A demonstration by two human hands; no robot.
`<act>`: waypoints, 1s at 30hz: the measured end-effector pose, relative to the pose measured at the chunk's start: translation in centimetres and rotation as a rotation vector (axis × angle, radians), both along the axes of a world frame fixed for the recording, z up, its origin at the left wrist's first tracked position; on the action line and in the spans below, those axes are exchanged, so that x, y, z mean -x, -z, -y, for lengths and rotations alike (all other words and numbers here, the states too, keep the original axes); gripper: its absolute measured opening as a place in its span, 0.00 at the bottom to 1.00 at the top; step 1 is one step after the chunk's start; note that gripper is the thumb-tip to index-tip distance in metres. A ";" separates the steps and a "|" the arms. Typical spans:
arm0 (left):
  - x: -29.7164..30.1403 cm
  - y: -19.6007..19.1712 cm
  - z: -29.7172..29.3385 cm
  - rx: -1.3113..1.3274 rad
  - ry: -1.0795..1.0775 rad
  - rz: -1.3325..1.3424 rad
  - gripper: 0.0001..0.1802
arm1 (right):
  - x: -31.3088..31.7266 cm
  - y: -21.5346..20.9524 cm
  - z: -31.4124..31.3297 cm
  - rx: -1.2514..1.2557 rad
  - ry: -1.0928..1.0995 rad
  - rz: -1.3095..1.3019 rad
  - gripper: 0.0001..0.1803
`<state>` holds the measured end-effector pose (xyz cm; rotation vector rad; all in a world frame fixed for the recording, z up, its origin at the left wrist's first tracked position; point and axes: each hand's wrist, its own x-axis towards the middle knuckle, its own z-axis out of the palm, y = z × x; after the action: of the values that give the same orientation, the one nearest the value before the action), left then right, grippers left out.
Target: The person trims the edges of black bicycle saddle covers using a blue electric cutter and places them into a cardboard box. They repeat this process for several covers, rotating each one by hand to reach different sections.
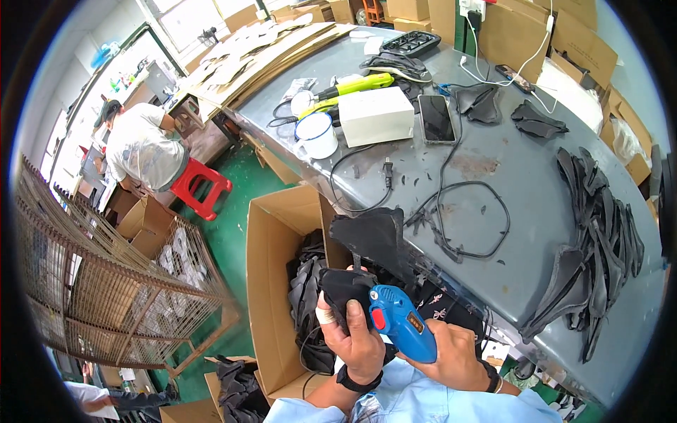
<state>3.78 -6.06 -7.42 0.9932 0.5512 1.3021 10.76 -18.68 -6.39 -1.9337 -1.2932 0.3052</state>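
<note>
Gripping a black piece [343, 289], left hand [356, 338] fingers curl; blue tool [400, 321] hides right hand [451, 356] fingers.

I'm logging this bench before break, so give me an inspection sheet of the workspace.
Surface: grey table, scuffed, strewn with small black scraps.
Job's things: black fabric piece in left hand; blue hot glue gun in right hand.
Clutter: white box, enamel mug, smartphone, pile of black cut pieces.
Fingers: both hands closed on their items.
Cables: black cord looped on the table; white charger leads.
Surroundings: open cardboard box of black parts, wire cage, seated co-worker.
</note>
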 end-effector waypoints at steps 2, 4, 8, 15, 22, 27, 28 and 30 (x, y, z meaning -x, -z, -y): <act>0.3 0.9 0.0 -0.136 0.038 -0.132 0.23 | -0.1 0.1 0.0 -0.008 0.007 0.003 0.32; 0.4 1.5 -0.1 -0.169 0.045 -0.161 0.22 | -0.2 0.1 0.1 -0.019 0.006 0.005 0.32; 0.8 2.0 0.1 -0.192 0.095 -0.195 0.21 | -0.3 -0.3 0.1 -0.009 0.001 0.004 0.33; 1.1 1.4 -0.6 -0.269 0.185 -0.300 0.21 | -1.0 0.1 0.6 -0.074 0.043 0.049 0.33; 1.7 -2.0 -2.8 -0.324 0.775 -0.641 0.18 | -4.1 -1.4 0.2 -0.223 0.313 -0.335 0.36; 0.8 -1.4 -3.3 -0.287 0.976 -0.517 0.20 | -4.8 -2.0 0.2 -0.277 0.379 -0.579 0.34; 0.5 -1.0 -3.0 -0.343 0.911 -0.454 0.21 | -4.7 -2.0 0.6 -0.345 0.442 -0.594 0.33; 0.3 -1.0 -2.1 -0.422 0.632 -0.305 0.21 | -5.9 -1.4 2.1 -0.212 0.510 -0.459 0.30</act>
<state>3.51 -3.93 -6.45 1.5782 0.1524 0.7081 16.62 -20.79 -5.03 -1.7982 -0.4932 0.3112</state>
